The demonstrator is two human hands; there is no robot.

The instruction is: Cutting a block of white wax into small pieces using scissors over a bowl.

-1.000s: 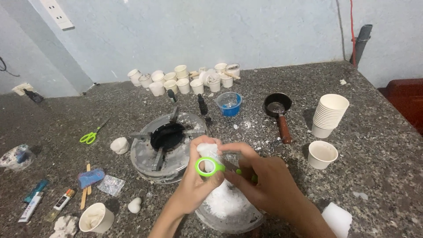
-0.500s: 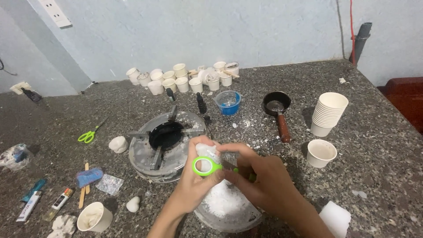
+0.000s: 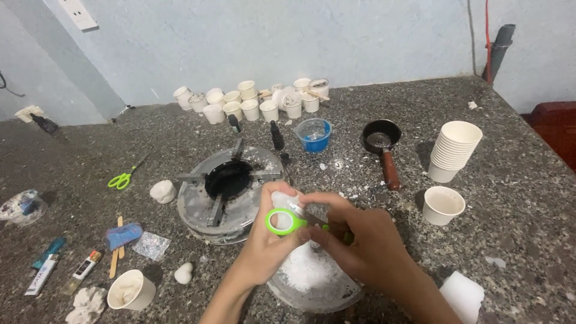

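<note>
My left hand (image 3: 263, 249) holds a small white lump (image 3: 284, 200) between its fingertips. My right hand (image 3: 360, 246) grips a green-handled tool (image 3: 284, 222) whose ring-shaped handle lies against the lump; its blade is hidden behind my fingers. Both hands hover over a metal bowl (image 3: 312, 285) filled with white flakes, just in front of a round gas burner (image 3: 229, 183).
A stack of white paper cups (image 3: 453, 150) and a single cup (image 3: 443, 205) stand at the right. A small black pan (image 3: 383, 143), a blue cup (image 3: 314, 135), a row of small white cups (image 3: 252, 102), green scissors (image 3: 123, 178) and markers (image 3: 45, 273) lie around.
Both hands stay together over the bowl, with only small finger movements on the lump. The view has shifted slightly.
</note>
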